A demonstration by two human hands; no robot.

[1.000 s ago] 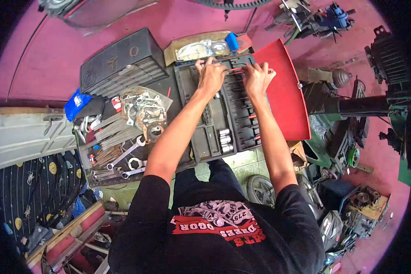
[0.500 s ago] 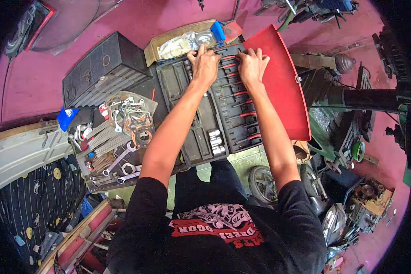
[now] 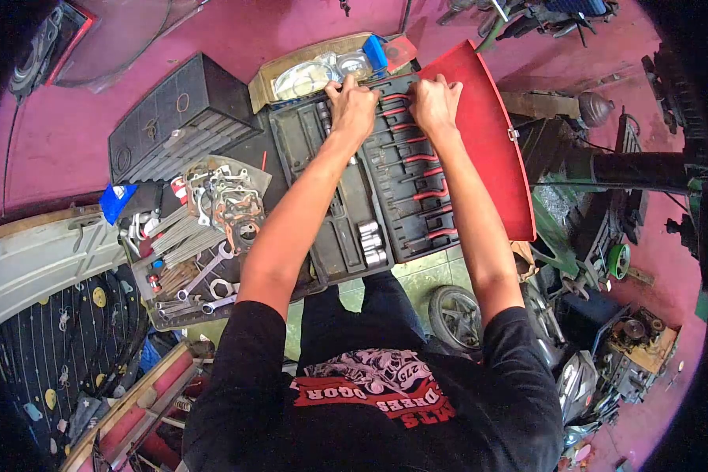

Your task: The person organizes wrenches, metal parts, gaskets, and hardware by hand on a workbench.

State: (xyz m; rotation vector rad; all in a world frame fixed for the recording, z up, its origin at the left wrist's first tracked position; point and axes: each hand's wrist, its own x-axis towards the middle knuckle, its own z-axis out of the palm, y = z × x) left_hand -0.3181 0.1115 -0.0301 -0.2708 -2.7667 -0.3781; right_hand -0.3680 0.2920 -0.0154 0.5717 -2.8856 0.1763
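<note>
You are reaching both arms straight out over the open tool case (image 3: pixel 346 228), elbows nearly locked, forearms running side by side toward its far end. Your left hand (image 3: pixel 354 108) is lying palm down on the top of the black tray, knuckles raised, fingers curled together and pressing at the upper slots; what they are gripping, if anything, cannot be told. Your right hand (image 3: pixel 435 104) is sitting just beside it, also palm down, fingers close together and bent over the topmost red-handled tools (image 3: pixel 417 169), right against the edge of the red lid (image 3: pixel 491 157). A row of sockets (image 3: pixel 371 242) is resting near the case's close end. Wrenches (image 3: pixel 208 283) and gaskets (image 3: pixel 232 197) are lying well apart to your left.
</note>
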